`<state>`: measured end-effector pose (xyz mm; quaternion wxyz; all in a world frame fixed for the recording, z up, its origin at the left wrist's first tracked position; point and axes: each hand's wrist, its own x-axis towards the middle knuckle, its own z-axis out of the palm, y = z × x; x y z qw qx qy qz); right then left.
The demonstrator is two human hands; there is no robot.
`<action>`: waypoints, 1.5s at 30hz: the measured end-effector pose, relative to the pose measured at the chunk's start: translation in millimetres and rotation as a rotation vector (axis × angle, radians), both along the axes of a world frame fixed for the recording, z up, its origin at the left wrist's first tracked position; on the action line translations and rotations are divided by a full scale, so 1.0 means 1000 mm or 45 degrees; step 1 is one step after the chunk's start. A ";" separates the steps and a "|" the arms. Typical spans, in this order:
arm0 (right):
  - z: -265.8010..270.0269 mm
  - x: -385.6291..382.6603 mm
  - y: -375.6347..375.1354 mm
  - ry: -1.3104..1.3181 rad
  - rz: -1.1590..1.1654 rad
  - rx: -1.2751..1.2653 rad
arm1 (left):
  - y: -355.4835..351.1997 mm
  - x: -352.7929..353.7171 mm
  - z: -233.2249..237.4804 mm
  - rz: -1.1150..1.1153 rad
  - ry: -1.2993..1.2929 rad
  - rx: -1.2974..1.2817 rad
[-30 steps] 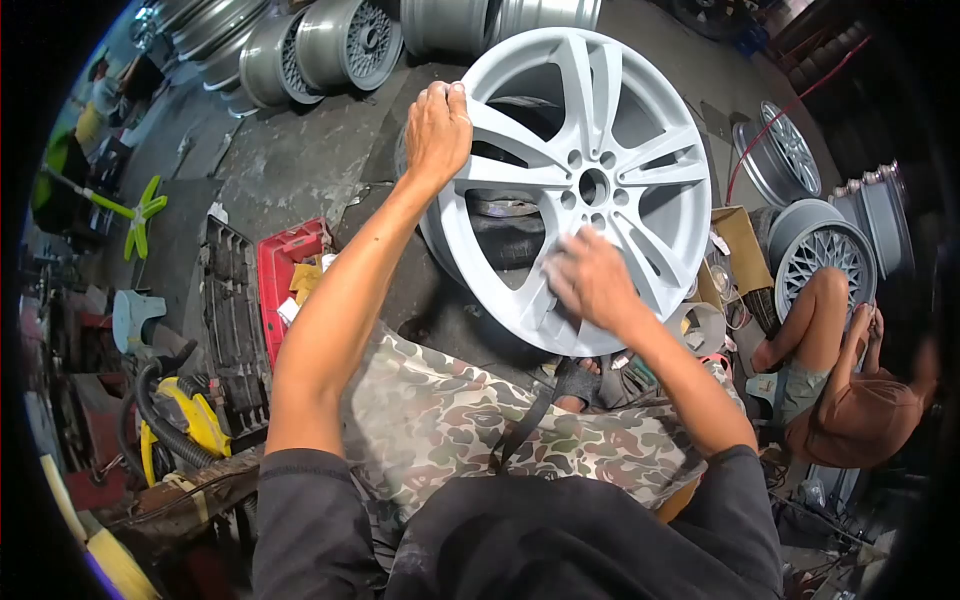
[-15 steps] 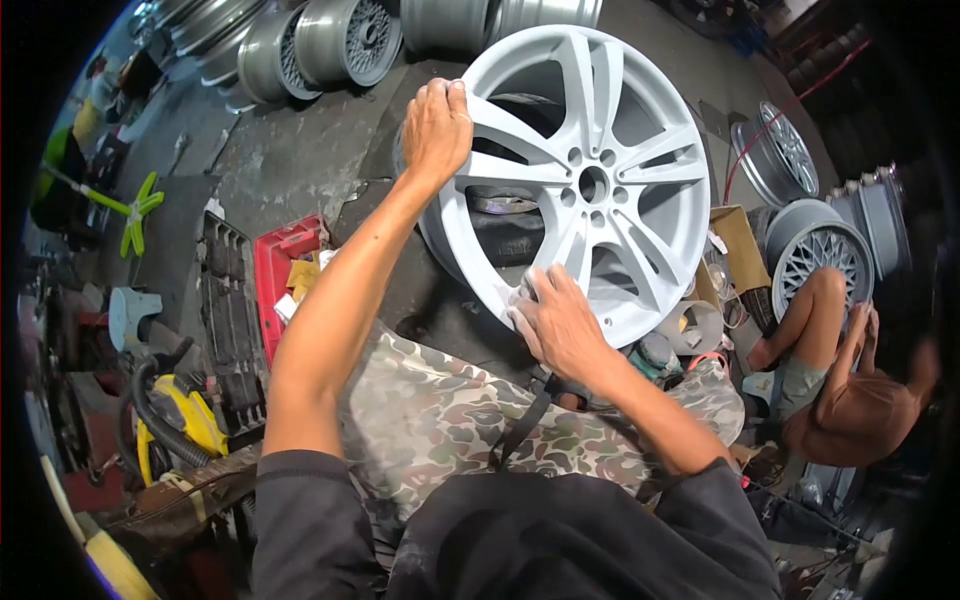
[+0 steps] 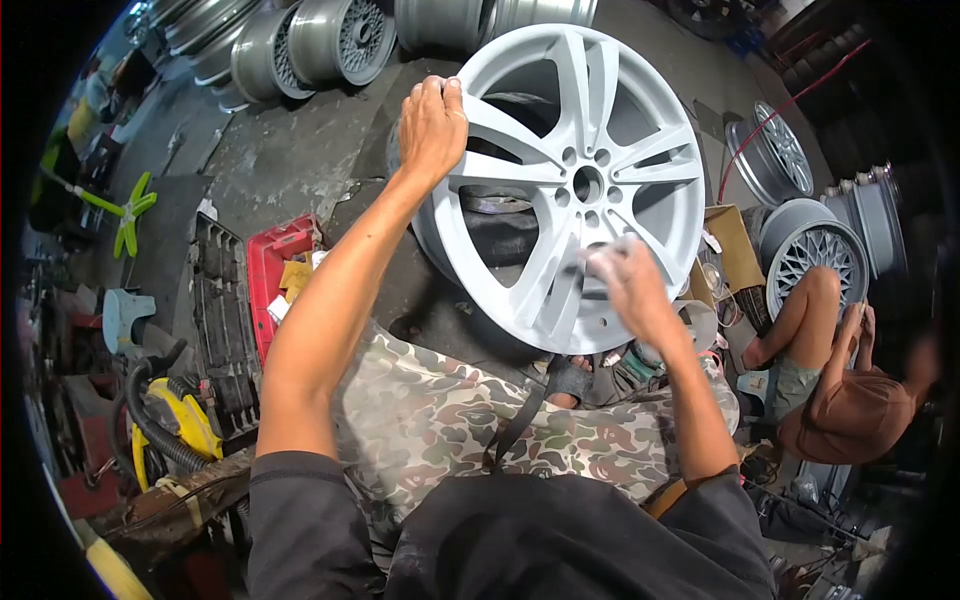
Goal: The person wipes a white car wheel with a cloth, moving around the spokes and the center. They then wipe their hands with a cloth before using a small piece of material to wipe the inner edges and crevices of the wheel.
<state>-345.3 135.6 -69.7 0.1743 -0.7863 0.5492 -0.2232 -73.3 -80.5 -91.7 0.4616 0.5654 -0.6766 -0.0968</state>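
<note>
A pale grey-white car wheel rim (image 3: pixel 535 170) with twin spokes stands tilted in front of me, its face toward me. My left hand (image 3: pixel 433 125) is closed over the rim's upper left edge, fingers wrapped around the lip. Over the lower spokes hovers my right hand (image 3: pixel 632 282), its whitish, dusty fingers smeared by motion. Whether anything is in them, or whether they touch the spoke, I cannot make out. Below the rim are my legs in camouflage trousers (image 3: pixel 430 400).
Several metal wheels (image 3: pixel 342 42) line the back, and mesh-spoked wheels (image 3: pixel 818 262) stand at the right beside a cardboard box (image 3: pixel 735 245). A co-worker (image 3: pixel 850 410) crouches there. On the left lie a red tray (image 3: pixel 265 275), a dark grille-like part (image 3: pixel 222 310) and a yellow machine with a hose (image 3: pixel 185 420).
My right hand has moved right, from the rim's lower left edge to the lower spokes. My left hand keeps its grip on the rim. The view has shifted slightly.
</note>
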 end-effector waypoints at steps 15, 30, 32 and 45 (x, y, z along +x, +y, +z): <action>-0.046 0.037 -0.076 -0.555 -0.517 0.177 | -0.001 0.002 0.002 0.011 0.006 0.050; -0.073 0.054 -0.079 0.047 -0.637 -0.082 | -0.001 0.001 -0.002 -0.001 0.046 0.014; -0.067 0.051 -0.077 -0.007 -0.751 0.295 | -0.002 0.001 0.000 -0.012 0.054 0.010; -0.072 0.050 -0.094 0.018 -0.657 0.062 | 0.000 0.001 0.002 -0.005 0.040 0.032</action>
